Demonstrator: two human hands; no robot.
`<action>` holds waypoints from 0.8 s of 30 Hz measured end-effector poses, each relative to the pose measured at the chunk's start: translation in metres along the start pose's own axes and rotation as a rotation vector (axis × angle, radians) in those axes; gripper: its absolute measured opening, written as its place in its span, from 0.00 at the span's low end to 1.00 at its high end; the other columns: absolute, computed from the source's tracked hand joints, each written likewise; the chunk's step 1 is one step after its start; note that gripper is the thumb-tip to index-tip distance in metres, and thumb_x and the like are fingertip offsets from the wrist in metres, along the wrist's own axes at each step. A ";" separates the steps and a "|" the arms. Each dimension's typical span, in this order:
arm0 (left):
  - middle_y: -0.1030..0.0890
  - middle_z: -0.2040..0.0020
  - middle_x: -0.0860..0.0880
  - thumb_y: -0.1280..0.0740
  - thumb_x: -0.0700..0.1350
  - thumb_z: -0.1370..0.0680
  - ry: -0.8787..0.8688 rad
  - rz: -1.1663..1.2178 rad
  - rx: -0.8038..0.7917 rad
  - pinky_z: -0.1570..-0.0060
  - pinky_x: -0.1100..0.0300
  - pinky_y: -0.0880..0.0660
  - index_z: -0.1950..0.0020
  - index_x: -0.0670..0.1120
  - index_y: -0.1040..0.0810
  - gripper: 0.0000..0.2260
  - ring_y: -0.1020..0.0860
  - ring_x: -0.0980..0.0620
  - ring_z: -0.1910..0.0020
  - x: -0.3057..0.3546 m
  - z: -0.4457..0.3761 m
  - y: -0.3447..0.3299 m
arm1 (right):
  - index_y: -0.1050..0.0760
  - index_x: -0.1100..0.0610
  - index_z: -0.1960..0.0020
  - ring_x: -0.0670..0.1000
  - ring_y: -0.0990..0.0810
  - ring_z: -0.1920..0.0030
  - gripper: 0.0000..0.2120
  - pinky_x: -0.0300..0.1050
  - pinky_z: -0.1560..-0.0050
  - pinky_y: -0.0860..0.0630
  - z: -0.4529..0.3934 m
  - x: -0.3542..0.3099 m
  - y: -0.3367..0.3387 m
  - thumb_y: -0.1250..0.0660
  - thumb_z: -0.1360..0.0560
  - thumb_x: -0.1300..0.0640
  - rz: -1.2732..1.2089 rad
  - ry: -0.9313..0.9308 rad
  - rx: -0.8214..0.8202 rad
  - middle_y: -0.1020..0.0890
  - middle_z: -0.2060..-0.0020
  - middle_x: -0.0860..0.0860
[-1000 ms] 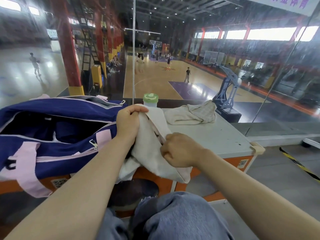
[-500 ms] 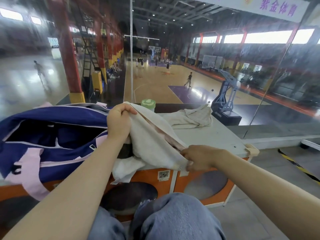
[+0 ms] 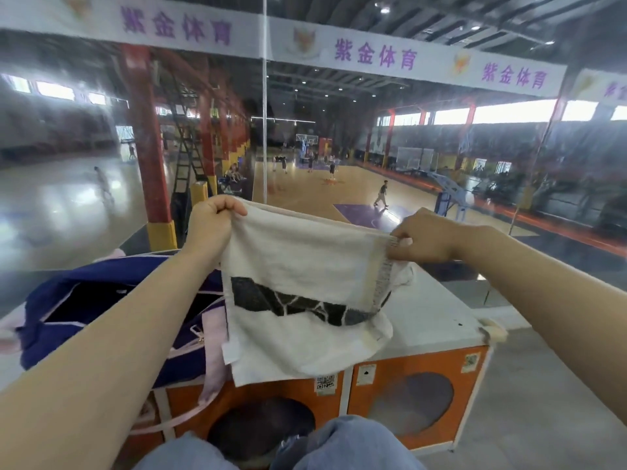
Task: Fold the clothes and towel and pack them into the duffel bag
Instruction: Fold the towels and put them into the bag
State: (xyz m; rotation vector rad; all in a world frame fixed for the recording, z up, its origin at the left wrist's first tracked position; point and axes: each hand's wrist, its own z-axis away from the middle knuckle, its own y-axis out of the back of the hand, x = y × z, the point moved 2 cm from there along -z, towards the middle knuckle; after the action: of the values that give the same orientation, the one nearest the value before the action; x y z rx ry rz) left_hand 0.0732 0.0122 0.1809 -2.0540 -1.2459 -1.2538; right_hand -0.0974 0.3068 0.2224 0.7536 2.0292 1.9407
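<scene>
A cream towel (image 3: pixel 298 259) with a dark patterned band hangs spread out in front of me, above the counter. My left hand (image 3: pixel 212 220) grips its upper left corner. My right hand (image 3: pixel 424 237) pinches the upper right corner at the fringed edge. The lower part of the towel droops over the counter's front edge. The navy duffel bag (image 3: pixel 112 300) with pink straps lies open on the left of the counter, partly behind my left forearm. The other cloth on the counter is hidden behind the towel.
The white counter top (image 3: pixel 431 310) sits on an orange cabinet (image 3: pixel 400 398) with round windows. A glass wall stands right behind it, with a basketball court beyond. My knees in blue jeans (image 3: pixel 353 449) are close to the cabinet front.
Both hands have lifted the towel off the counter and pulled it apart, so it now hangs flat between them. My view has tilted upward.
</scene>
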 end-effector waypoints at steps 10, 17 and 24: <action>0.23 0.49 0.50 0.45 0.32 0.25 -0.001 0.005 0.104 0.44 0.52 0.30 0.67 0.52 0.24 0.19 0.28 0.48 0.45 0.040 -0.031 0.028 | 0.15 0.55 0.50 0.54 0.20 0.54 0.08 0.47 0.53 0.26 0.009 -0.006 0.086 0.28 0.25 0.52 -0.557 0.136 0.328 0.16 0.54 0.54; 0.23 0.56 0.54 0.47 0.30 0.29 -0.042 -0.037 0.195 0.42 0.56 0.31 0.66 0.49 0.26 0.17 0.27 0.51 0.47 0.049 -0.015 0.020 | 0.24 0.58 0.65 0.51 0.33 0.68 0.19 0.47 0.62 0.31 -0.007 -0.031 0.061 0.36 0.23 0.45 0.009 0.046 -0.044 0.28 0.71 0.50; 0.23 0.46 0.52 0.45 0.34 0.21 -0.064 -0.052 0.200 0.54 0.67 0.32 0.48 0.48 0.25 0.12 0.26 0.53 0.45 0.049 -0.024 0.032 | 0.26 0.54 0.64 0.46 0.28 0.67 0.16 0.39 0.62 0.33 -0.001 -0.016 0.084 0.34 0.22 0.46 -0.324 0.009 0.009 0.26 0.68 0.47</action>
State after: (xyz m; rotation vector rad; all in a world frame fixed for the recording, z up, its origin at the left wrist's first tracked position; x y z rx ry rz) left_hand 0.0983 0.0019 0.2375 -1.9429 -1.4012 -1.0465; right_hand -0.0676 0.2970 0.3020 0.3880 2.0188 1.7534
